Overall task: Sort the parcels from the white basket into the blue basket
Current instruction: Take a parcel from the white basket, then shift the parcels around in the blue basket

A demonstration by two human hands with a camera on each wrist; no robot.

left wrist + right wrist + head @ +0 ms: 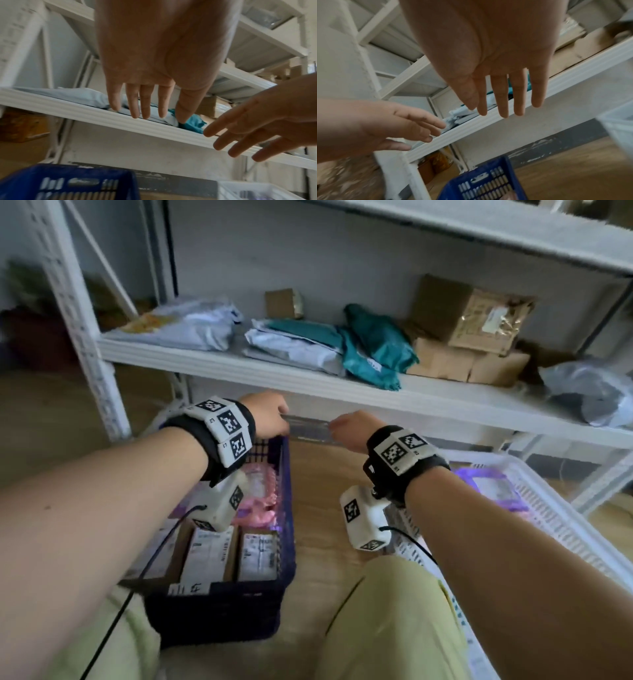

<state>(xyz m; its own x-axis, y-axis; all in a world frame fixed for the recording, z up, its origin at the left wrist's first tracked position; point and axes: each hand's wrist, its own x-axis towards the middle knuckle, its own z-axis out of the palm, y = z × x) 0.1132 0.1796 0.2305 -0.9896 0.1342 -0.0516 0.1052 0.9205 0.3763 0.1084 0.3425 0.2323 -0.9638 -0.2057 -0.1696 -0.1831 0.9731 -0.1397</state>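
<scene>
The blue basket (287,508) stands on the floor at the left, under my left arm. It holds labelled cardboard boxes (212,556) and pink bubble mailers (260,498). The white basket (555,508) sits at the right with a purple parcel (489,487) in it. My left hand (270,416) hovers over the blue basket's far end, fingers straight and holding nothing (145,105). My right hand (349,428) is level with it over the floor between the baskets, also open and holding nothing (501,94). The two hands are a short gap apart.
A white metal shelf (308,378) runs just beyond the hands, loaded with grey bags (202,326), teal bags (376,347) and cardboard boxes (469,316). My knees in light green trousers (394,621) are near the front of both baskets. The floor is wooden.
</scene>
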